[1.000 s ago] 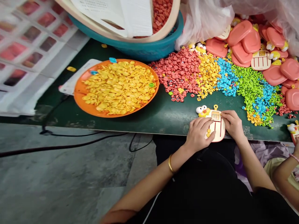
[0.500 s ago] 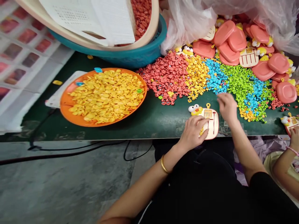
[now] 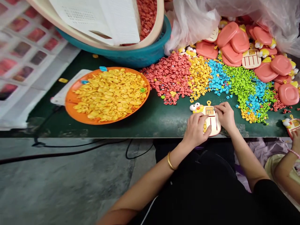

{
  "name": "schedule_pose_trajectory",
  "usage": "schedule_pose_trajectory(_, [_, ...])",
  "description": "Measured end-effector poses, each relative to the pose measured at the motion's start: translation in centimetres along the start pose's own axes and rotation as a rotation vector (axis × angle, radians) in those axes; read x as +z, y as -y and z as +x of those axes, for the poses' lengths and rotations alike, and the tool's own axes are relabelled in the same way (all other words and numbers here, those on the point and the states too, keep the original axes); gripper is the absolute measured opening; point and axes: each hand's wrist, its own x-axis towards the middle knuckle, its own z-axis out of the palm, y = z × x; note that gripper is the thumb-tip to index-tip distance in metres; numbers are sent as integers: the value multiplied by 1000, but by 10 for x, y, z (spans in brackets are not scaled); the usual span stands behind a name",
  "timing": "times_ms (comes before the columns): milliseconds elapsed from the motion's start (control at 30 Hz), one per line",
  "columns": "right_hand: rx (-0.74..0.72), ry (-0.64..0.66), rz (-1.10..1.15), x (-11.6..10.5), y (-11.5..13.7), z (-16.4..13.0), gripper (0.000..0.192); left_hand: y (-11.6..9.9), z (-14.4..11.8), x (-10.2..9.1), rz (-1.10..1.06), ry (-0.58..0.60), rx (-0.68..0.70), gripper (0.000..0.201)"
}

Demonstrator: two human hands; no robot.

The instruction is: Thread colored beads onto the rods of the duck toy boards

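A cream toy board with red slots, a duck head and a small yellow ring at its top lies flat at the table's front edge. My left hand holds the board from its left side, fingers curled over the face and covering part of it. At the upper right corner, my right hand is closed in a pinch against the board near a slot. Whatever sits between those fingertips is too small to make out. Small yellow pieces show on the board beside my left fingers.
Beyond the board lie heaps of small red pieces, yellow pieces, blue pieces and green pieces. An orange plate of yellow discs stands left, before a teal basin. Coral toy shells pile up behind. Another person's hand is far right.
My right hand has come from the blue and green heaps down to the board's upper right corner. My left hand stays on the board. The view has shifted slightly.
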Motion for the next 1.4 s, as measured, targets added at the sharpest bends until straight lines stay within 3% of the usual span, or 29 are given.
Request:
schedule_pose_trajectory(167, [-213,47,-97,6,7,-30,31,0,-1,2,26,-5,-51,38])
schedule_pose_trajectory(267, [-270,96,-52,0,2,-20,30,2,6,0,31,47,-29,43])
schedule_pose_trajectory(400, [-14,-115,-229,-12,-17,43,25,3,19,-4,28,196,91,45])
schedule_pose_trajectory(467, [75,-87,-301,-16,-25,68,20,3,23,-5,4,228,142,42])
schedule_pose_trajectory(533, [95,-36,-240,-16,-25,75,18,3,22,-5,-36,209,156,39])
schedule_pose_trajectory(667, [72,-16,87,-7,-13,40,19,5,18,-4,-120,195,165,38])
schedule_pose_trajectory(833, [40,-116,-11,0,-8,3,21,6,19,-4,-128,185,104,42])
schedule_pose_trajectory(1033, [-42,-38,-46,-9,-3,7,29,4,21,-4,-125,181,48,33])
schedule_pose_trajectory(1167, [-101,66,-68,-17,5,16,18,4,21,-3,-132,170,50,32])
schedule_pose_trajectory(1300, [53,85,-31,-15,5,22,13,5,21,-3,-146,172,48,32])
schedule_pose_trajectory(1400, [155,-17,-16,-7,5,21,10,5,21,-3,-149,175,42,33])
